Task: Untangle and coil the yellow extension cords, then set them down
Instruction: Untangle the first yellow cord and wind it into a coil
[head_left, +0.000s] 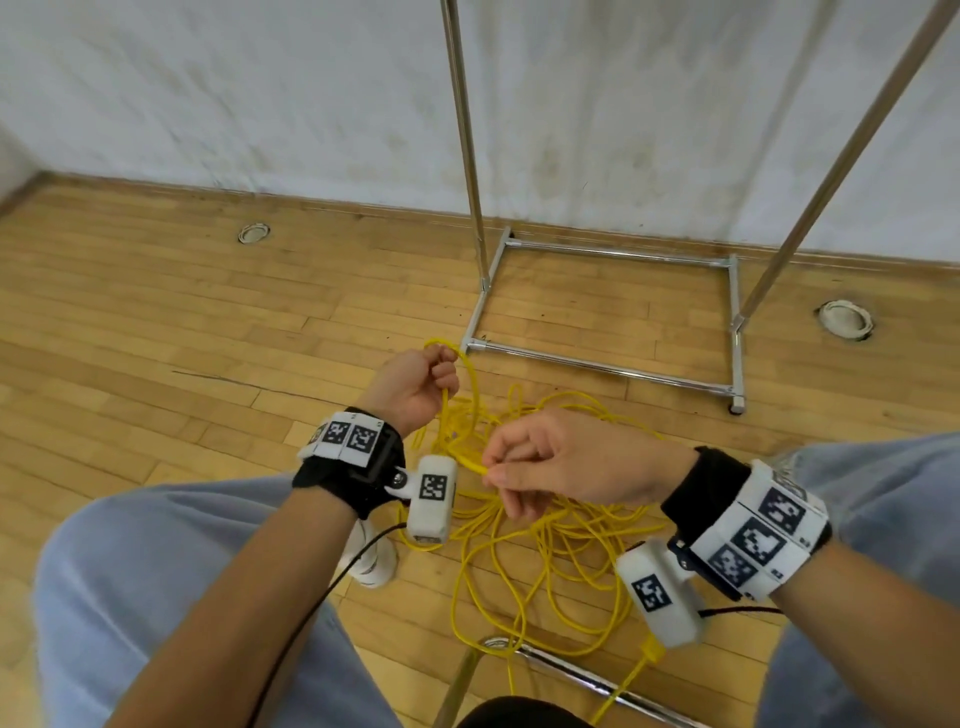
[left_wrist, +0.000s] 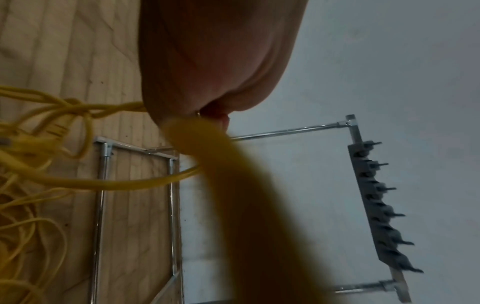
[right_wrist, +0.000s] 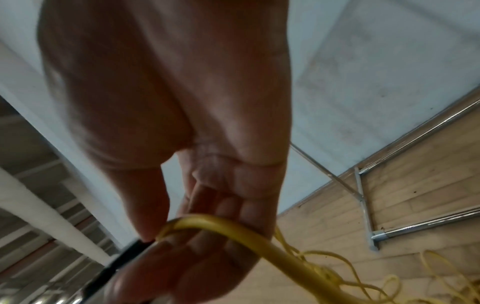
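Yellow cords (head_left: 540, 525) tangled on plank floor (head_left: 156, 322) — white wall (head_left: 260, 78) behind.

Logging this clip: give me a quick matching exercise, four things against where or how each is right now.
Things:
1. left hand
2. right hand
3. yellow cords
4. metal rack

States:
A. stands by the wall
B. pinches one strand at the fingertips
C. grips a raised loop
D. lie tangled on the wood floor

Pairs: 1-C, 2-B, 3-D, 4-A
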